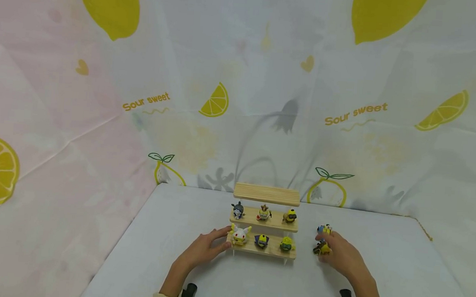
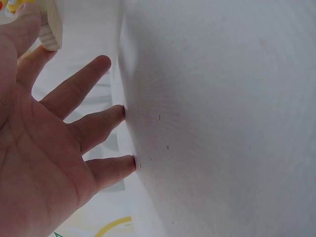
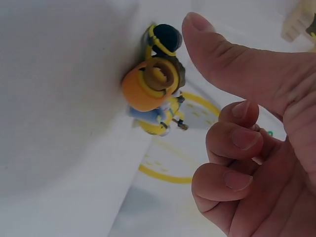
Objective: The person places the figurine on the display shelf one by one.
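A small tiered wooden display stand has toy figurines on its two lower shelves. My left hand is at the stand's left end, its fingers spread. In the left wrist view, the index fingertip touches the wooden shelf end and the thumb lies close to it. My right hand is beside two loose figurines right of the stand. The nearer one, orange and brown with a dark ball, is by the thumb, with a visible gap. Behind it is a blue-and-yellow figurine. The other right fingers are curled and hold nothing visible.
On the lower shelf are a white figurine with yellow ears, a dark-caped one and a green-yellow one. Three more stand on the middle shelf. A lemon-print cloth hangs behind the white table.
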`<state>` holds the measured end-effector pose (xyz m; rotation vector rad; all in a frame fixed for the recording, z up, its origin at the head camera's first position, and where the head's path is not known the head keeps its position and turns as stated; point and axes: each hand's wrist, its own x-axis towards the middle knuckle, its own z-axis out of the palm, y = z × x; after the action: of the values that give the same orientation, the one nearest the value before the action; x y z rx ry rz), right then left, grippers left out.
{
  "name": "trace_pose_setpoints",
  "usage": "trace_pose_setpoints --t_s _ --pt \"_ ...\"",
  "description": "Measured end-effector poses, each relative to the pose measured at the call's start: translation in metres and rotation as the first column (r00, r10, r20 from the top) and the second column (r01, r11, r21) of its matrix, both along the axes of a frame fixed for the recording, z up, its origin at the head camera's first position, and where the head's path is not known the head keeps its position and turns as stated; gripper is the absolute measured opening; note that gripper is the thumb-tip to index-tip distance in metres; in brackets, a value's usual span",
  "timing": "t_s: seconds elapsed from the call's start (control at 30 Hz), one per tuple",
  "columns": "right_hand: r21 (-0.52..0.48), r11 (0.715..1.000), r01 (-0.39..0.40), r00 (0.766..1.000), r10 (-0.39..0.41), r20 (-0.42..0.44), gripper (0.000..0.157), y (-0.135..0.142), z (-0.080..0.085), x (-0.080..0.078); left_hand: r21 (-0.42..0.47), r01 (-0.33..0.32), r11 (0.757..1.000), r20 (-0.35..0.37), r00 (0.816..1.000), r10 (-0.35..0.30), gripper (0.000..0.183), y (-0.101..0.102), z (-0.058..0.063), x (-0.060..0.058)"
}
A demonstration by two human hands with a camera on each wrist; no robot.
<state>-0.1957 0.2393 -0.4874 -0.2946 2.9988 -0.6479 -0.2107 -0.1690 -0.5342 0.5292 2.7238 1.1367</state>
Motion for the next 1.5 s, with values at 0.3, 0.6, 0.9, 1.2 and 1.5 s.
trace_pose_setpoints --t_s 0.3,0.6,0.9,1.2,1.5 --pt "0.1 0.995 0.013 0.999 -0.018 0.051 0.056 0.003 -0.006 -0.005 0.011 0.002 1.0 0.007 1.0 -0.002 0.06 -0.001 0.0 0.0" --pt "0.145 0.989 0.037 0.997 -0.047 0.066 0.049 0.004 -0.014 -0.009 0.014 0.006 1.0 0.001 1.0 -0.006 0.059 0.0 0.001 0.002" --pt "0.106 0.991 0.084 0.993 -0.092 0.075 0.065 0.008 -0.014 -0.009 0.002 0.0 1.0 0.014 1.0 0.0 0.06 0.0 0.0 0.0" --pt "0.1 0.982 0.159 0.982 -0.168 0.088 0.071 0.011 -0.015 -0.007 0.006 -0.001 1.0 0.023 1.0 0.001 0.06 0.0 0.0 0.0" --pt "0.027 0.97 0.242 0.961 -0.244 0.131 0.061 0.015 -0.017 -0.001 0.009 0.01 1.0 0.01 1.0 -0.01 0.06 0.0 0.001 0.0"
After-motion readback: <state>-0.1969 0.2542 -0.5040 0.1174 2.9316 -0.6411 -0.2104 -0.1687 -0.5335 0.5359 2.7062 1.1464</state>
